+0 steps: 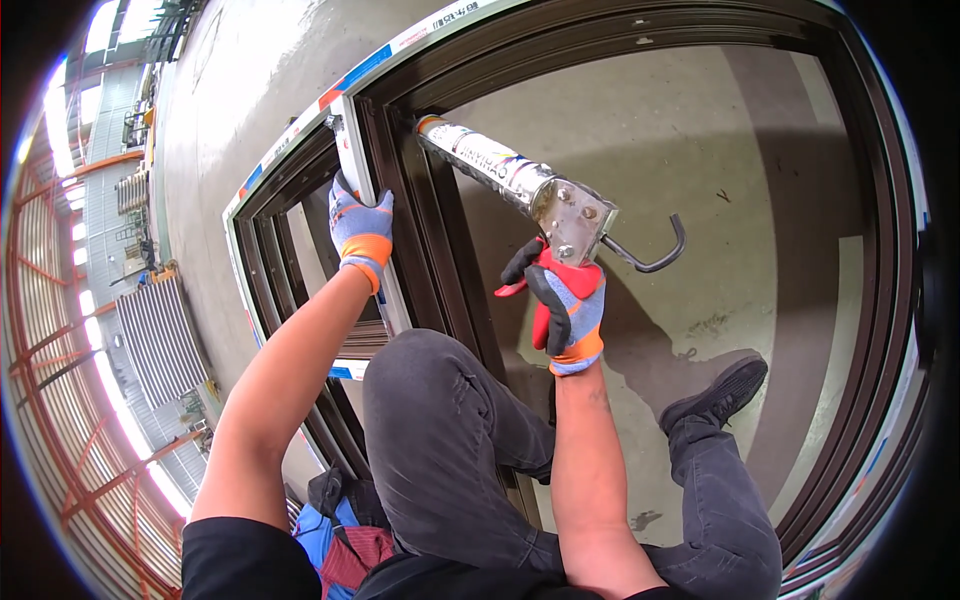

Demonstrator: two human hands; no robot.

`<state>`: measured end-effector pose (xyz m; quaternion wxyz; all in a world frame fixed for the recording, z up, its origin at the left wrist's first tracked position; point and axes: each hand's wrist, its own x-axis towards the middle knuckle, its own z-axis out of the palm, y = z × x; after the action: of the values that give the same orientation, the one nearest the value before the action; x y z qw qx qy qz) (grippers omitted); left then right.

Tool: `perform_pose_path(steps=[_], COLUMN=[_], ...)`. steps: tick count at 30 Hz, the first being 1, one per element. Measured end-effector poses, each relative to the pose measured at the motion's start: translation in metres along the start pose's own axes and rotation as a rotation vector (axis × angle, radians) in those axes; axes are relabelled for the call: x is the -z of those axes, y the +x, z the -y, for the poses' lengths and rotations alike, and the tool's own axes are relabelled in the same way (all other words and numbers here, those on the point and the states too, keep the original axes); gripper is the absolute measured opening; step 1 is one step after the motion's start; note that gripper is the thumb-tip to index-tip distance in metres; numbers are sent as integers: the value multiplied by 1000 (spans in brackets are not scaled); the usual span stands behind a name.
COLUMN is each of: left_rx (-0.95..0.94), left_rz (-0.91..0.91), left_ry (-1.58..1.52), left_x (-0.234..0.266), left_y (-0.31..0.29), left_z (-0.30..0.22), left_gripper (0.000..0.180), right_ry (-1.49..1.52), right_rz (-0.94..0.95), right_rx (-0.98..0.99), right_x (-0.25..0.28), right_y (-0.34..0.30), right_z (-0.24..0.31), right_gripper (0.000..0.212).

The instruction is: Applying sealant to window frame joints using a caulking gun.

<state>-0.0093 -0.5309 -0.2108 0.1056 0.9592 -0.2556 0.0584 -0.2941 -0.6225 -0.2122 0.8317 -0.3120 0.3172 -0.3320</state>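
My right hand (pixel 572 310), in a blue-grey and orange work glove, is closed round the red and black handle of a caulking gun (pixel 580 220). A white printed sealant tube (pixel 490 160) lies in the gun and slants up to the left. Its front end is at the inner corner of a dark brown window frame (pixel 425 215); the nozzle is hidden there. My left hand (pixel 362 225), gloved alike, grips the pale-faced upright bar (pixel 350 150) of that frame, to the left of the gun.
The frame's far rail (pixel 640 22) and right side (pixel 880 200) surround the grey floor (pixel 660 110) and my right shoe (pixel 715 395). My bent left knee (pixel 420 390) is close to the bar. A blue and dark red bundle (pixel 345 540) lies at lower left. Corrugated panels (pixel 160 340) stand farther left.
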Motion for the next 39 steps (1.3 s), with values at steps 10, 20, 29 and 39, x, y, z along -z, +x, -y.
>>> perform_pose_path(steps=[10,20,29,39], left_rx=[8,-15,-58,-43], left_rz=[20,-29,-54,-7], left_ry=[-6,44,-25,9], left_x=[-3,-7,-15,-6], left_y=[0,7,5,1], left_z=[-3,7,16,6], left_gripper=[77,70,71,72], right_ry=[-41,42,171,162], right_rz=[22,66,27,44], right_rx=[-46,101,38,60], right_x=[2,53,32,20], right_y=[-1,8,25,35], right_z=[6,0,-41,-49], right_gripper=[16,32,30,26])
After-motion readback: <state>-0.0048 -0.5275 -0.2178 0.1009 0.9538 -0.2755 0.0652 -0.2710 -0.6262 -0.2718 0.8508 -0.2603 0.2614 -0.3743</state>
